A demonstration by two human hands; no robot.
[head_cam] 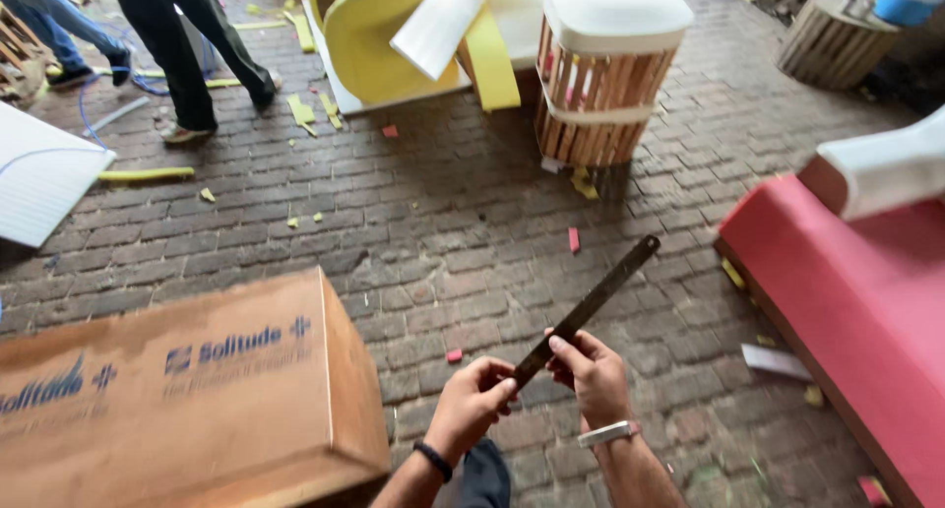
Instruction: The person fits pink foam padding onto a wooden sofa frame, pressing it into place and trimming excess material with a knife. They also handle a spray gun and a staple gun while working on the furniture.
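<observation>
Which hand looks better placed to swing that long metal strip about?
Probably the right hand: it wraps the flat metal strip where it rises free, while the left hand only pinches the bottom tip.

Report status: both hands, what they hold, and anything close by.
Left hand and right hand both pinch the near end of a dark metal strip. Strip angles up over brick floor. Cardboard box close left.

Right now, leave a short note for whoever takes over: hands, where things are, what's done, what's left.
Left hand: pinching the near end of the long dark metal strip.
Right hand: gripping the same strip just above, which angles up and away over the brick floor.
Cardboard box lies to the left, red foam slab to the right.
Done: strip is in hand.
Left: nothing shows it applied to anything yet.
</observation>
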